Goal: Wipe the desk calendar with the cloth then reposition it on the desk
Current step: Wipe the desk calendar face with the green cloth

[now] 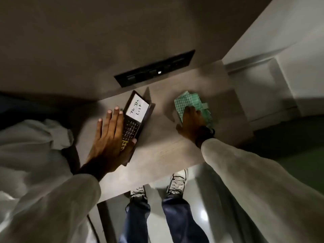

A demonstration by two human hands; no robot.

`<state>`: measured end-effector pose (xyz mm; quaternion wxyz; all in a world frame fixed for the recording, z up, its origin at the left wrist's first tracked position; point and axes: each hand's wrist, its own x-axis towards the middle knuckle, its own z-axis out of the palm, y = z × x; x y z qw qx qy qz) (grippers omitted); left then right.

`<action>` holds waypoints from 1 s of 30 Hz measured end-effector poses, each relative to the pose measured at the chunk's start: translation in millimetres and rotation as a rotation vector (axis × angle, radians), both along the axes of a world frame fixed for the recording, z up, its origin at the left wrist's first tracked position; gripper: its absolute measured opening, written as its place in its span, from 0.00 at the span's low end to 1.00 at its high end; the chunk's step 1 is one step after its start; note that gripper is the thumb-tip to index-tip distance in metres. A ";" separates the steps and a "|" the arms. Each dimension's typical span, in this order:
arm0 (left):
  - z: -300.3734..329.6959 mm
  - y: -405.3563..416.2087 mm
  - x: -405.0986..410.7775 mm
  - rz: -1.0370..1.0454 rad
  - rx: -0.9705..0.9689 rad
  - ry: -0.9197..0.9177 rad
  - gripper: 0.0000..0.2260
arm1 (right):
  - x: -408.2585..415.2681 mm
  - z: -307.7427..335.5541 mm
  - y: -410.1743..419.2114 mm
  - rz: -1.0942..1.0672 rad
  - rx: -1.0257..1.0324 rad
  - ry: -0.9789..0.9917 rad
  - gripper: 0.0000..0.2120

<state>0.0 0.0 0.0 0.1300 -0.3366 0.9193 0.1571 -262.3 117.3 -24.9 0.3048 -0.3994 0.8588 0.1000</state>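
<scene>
Seen from above, looking steeply down at a pale wood-grain desk

Desk calendar lying near the desk's back edge, left of centre: dark frame, white panel lettered "To Do List", a dark date grid below it with small marks too fine to read, a patch of yellow lines at the near end. Whether flat on the desk or propped on a low stand: cannot tell, though a dark flap showing along its right side and a wedge of shadow behind it

Left hand spread wide, fingers straight and apart, palm down over the calendar's left edge and near corner, thumb crossing the near end. Lower left part of the calendar hidden beneath it. Resting or pressing rather than closed round anything

Right hand well apart to the right, laid flat on a green checked cloth, fingers curved over the crumpled fabric; fingertips buried in the folds, so grip or mere pressing hard to judge. Wrist in deep shadow, something dark at it, not made out

Both forearms in loose pale sleeves, cut off by the frame edges. Behind the desk a dark recessed panel set in the wall, its sockets blurred. Below the desk edge, blue trouser legs and light shoes on a glossy floor
</scene>
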 end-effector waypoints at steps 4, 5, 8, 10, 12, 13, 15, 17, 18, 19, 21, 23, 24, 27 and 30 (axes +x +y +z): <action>-8.1 -1.5 0.5 0.035 0.007 0.051 0.41 | 4.2 -12.5 -5.4 -0.068 -0.024 0.092 0.26; -8.4 -0.9 0.2 0.038 0.018 0.065 0.41 | 3.0 -16.4 -5.5 -0.084 -0.051 0.096 0.23; -0.2 -2.3 1.9 0.015 0.072 0.109 0.42 | -4.2 -14.1 3.1 -0.291 -0.207 -0.004 0.19; 5.3 -9.8 10.8 -0.022 0.087 0.106 0.45 | -0.6 -9.9 9.3 -0.641 -0.330 -0.170 0.08; 7.9 -19.1 18.9 -0.046 0.099 0.090 0.48 | 13.6 -7.2 11.7 -0.891 -0.446 -0.243 0.08; 7.7 -24.4 21.8 -0.063 0.095 0.080 0.50 | 23.4 -8.9 12.2 -0.998 -0.486 -0.261 0.09; 3.5 -32.1 26.9 -0.110 0.084 0.060 0.53 | 49.9 -6.8 8.6 -1.189 -0.540 -0.346 0.04; -3.1 -36.2 31.4 -0.157 0.080 0.046 0.55 | 79.3 -6.3 1.7 -1.302 -0.603 -0.463 0.07; -6.6 -37.1 33.1 -0.175 0.088 0.039 0.56 | 94.5 -4.3 -3.8 -1.325 -0.630 -0.516 0.07; -9.2 -37.4 34.5 -0.182 0.093 0.035 0.56 | 108.9 -4.7 -10.1 -1.316 -0.651 -0.554 0.10; -12.5 -35.9 35.5 -0.171 0.101 0.051 0.56 | 134.7 -6.1 -24.1 -1.282 -0.677 -0.595 0.11; -15.3 -34.1 35.0 -0.156 0.102 0.093 0.55 | 153.8 -7.6 -38.3 -1.253 -0.707 -0.576 0.05; -16.9 -33.6 34.5 -0.154 0.098 0.112 0.55 | 160.4 -8.5 -43.8 -1.250 -0.718 -0.554 0.03; -23.1 -35.1 31.7 -0.166 0.095 0.151 0.58 | 168.5 -13.7 -55.4 -1.212 -0.742 -0.510 0.05; -30.5 -36.9 31.7 -0.175 0.079 0.189 0.60 | 168.6 -22.4 -57.8 -1.217 -0.741 -0.565 0.14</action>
